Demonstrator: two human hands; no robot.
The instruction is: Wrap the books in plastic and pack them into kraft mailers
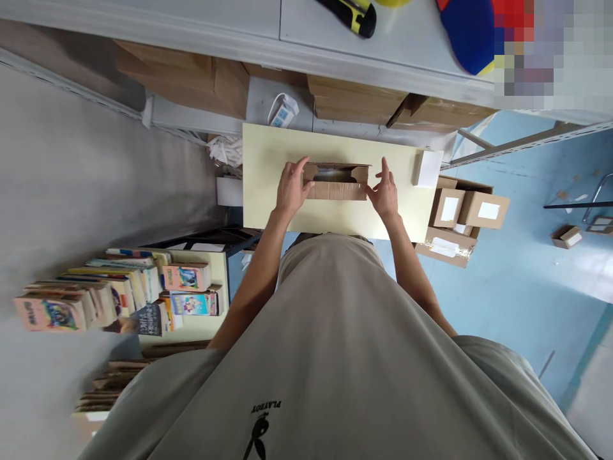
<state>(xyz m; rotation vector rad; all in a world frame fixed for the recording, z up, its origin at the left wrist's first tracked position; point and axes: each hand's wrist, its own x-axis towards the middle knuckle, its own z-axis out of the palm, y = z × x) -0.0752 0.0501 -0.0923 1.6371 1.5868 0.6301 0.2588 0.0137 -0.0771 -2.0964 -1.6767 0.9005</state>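
Note:
A small brown cardboard box (336, 191) lies on the pale yellow tabletop (282, 220) in front of me, its top open. Small flaps stand at both ends, and something greyish shows inside that I cannot make out. My left hand (291, 187) grips the box's left end, thumb on the near side and fingers at the far corner. At the right end is my right hand (384, 193), fingers spread and its thumb touching the near corner. A small white box (428, 168) sits at the tabletop's right edge.
Behind the tabletop are large cardboard boxes (357, 99) and a power strip (284, 112) under a grey shelf (215, 35). A yellow-black cutter (357, 16) lies up there. Stacked books (138, 281) stand left; an open carton (447, 243) holding smaller boxes stands right.

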